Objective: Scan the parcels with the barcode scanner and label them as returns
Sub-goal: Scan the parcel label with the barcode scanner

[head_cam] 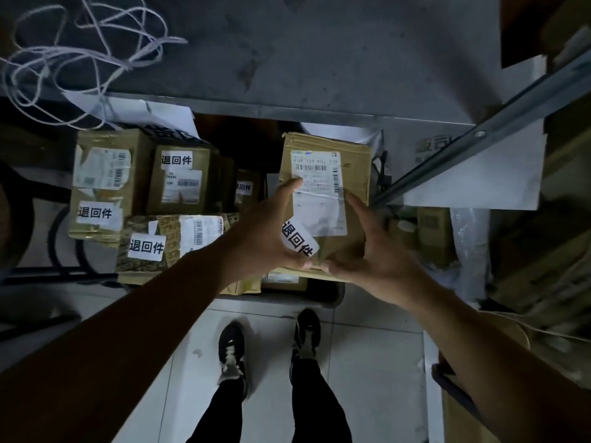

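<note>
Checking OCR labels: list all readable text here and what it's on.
"退回件": white sticker on held parcel, partly under left hand.
"退回件": stickers on four stacked parcels.
"159 159 #02 110", roughly: held parcel's shipping label.
Other label print, barcodes: too small.

I saw brown boxes (326,193) bearing white labels (99,213) with black characters, a grey counter (319,59) with pale cord (80,52), white floor tiles (367,362), and black shoes (232,346).
</note>
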### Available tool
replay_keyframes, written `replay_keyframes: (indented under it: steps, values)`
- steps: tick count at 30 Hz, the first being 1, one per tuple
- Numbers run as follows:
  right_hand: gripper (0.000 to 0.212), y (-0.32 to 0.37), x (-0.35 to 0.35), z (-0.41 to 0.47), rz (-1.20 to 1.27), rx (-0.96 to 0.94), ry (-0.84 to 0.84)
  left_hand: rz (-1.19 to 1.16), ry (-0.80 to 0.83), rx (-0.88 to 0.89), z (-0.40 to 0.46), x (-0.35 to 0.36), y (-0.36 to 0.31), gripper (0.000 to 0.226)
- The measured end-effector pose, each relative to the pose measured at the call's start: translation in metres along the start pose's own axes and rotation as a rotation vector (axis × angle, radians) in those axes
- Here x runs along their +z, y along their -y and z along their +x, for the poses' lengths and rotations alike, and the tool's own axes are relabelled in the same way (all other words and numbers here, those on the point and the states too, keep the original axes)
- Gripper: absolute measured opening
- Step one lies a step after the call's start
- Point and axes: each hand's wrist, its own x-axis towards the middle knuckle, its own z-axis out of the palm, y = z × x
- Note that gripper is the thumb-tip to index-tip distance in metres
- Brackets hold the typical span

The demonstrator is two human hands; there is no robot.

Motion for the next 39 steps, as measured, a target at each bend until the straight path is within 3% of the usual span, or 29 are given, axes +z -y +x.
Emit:
replay_keyframes:
  steps: [6,15,26,34,39]
  values:
    - [0.110,-0.023,-0.005,0.030,-0.097,-0.023,0.014,0.050,-0.062,-0.053,0.024,0.017,0.014,0.129]
    - [0.110,-0.038,0.001,0.035,-0.042,0.004,0.033,0.136,-0.069,-0.042,0.026,0.029,0.037,0.135]
    - [0.116,-0.025,0.002,0.024,-0.170,0.004,-0.010,0.259,-0.134,-0.024,0.018,0.024,0.020,0.137]
    - [0.112,-0.016,0.006,0.010,-0.231,0.028,-0.080,0.318,-0.157,-0.028,0.002,0.018,0.009,0.130]
    - [0.110,0.016,-0.004,-0.017,-0.417,0.079,-0.144,0.442,-0.249,0.063,-0.022,0.009,-0.008,0.109]
